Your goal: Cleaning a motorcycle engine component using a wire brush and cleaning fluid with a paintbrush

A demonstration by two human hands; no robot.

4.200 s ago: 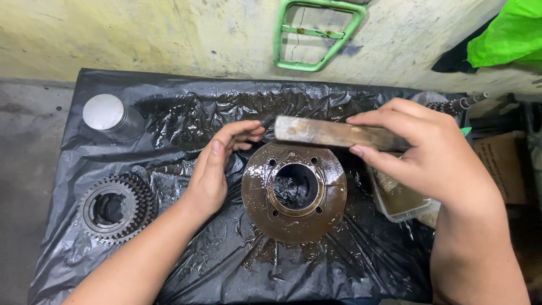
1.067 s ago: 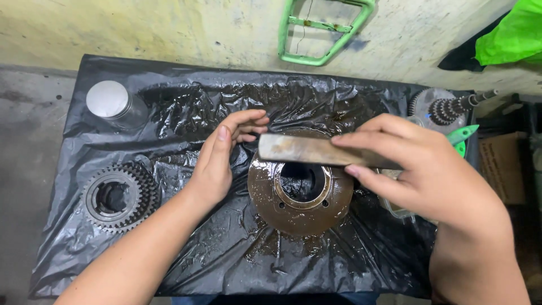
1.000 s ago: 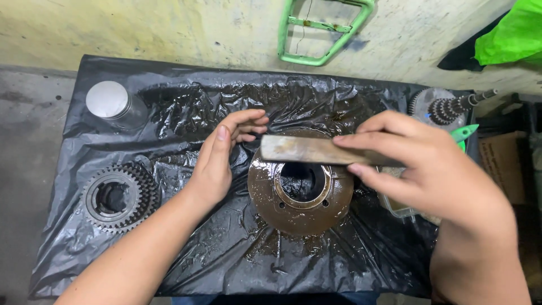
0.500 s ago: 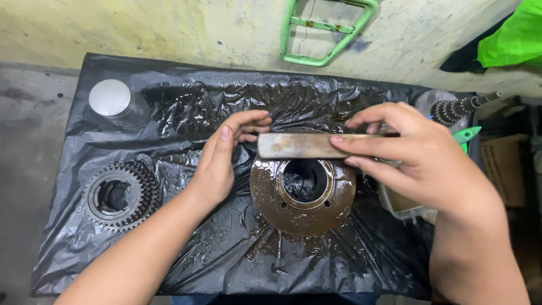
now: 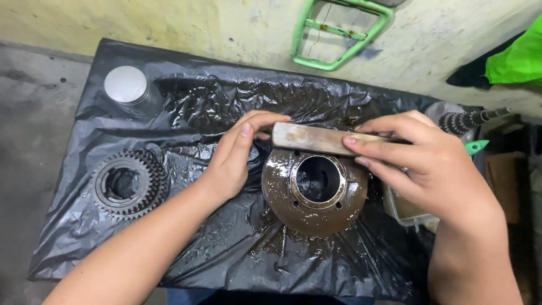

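Oily metal hub (image 5: 314, 195): our left hand (image 5: 234, 161) curls loosely against its rim, fingertips touching the flat stone (image 5: 319, 139); our right hand (image 5: 420, 166) pinches the stone tight.

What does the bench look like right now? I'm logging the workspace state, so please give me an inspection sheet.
Surface: black plastic sheet, wet and oily.
Job's things: round brown metal hub, central bore; flat metal bar lying across its top edge.
Clutter: gear at left; silver can; clear tray; splined shaft.
Hands: left hand steadies hub; right hand grips bar.
Cables: nothing seen.
Surroundings: stained wall, green frame, green cloth.
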